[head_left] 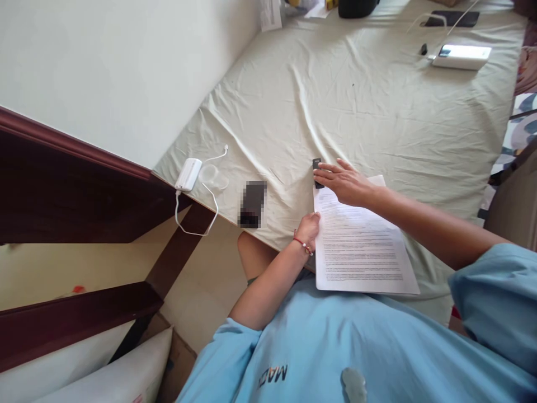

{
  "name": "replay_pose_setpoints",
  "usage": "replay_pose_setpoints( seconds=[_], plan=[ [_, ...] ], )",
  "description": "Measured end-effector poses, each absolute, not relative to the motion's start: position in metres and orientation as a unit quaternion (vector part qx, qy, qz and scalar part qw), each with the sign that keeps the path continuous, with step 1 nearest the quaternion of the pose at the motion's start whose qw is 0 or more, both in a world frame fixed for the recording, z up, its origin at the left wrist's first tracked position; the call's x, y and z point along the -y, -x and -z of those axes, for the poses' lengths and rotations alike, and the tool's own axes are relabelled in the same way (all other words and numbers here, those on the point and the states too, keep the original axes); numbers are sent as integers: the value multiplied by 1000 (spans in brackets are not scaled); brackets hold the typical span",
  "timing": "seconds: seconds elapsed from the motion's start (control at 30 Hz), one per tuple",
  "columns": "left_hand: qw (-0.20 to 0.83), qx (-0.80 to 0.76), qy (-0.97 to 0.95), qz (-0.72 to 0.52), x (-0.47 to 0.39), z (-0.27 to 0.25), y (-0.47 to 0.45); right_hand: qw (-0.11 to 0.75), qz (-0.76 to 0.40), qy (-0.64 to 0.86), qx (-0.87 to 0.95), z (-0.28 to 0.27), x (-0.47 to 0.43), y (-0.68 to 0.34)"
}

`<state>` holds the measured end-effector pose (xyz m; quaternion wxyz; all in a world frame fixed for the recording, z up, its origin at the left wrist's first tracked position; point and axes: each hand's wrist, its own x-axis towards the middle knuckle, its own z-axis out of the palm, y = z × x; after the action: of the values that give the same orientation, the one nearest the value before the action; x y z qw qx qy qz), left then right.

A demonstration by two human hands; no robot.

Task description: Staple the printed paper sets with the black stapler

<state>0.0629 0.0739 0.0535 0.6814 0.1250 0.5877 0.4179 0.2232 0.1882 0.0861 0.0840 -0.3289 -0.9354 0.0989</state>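
A stack of printed papers [356, 252] lies at the bed's near edge, partly over my lap. With the fingers closed, my left hand [309, 228] grips the stack's left edge. At the top left corner of the papers is a small black stapler [316, 164]. My right hand [346, 182] reaches across the top of the sheets, its fingers stretched out flat and touching the stapler. Those fingers cover part of the stapler, so I cannot tell how far it is pressed.
A dark pixelated phone-like object [252, 204] lies left of the papers on the pale sheet [268, 112]. Further left are a white power bank [188, 174] and its cable. Another white power bank [461, 57] and a dark phone [453, 19] lie far right. A wooden rail [75, 151] borders the left.
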Motion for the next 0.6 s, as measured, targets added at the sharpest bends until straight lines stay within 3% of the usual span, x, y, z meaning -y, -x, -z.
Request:
replay_pose_setpoints(
  seconds=[0.47,0.6],
  plan=[
    [669,-604,-168,-399,-73,-54,-66,130,-174,379,900,-63,-171,-222],
    [626,-626,-233,-401,-62,-50,-56,274,-249,435,821,-100,-151,-218]
  ],
)
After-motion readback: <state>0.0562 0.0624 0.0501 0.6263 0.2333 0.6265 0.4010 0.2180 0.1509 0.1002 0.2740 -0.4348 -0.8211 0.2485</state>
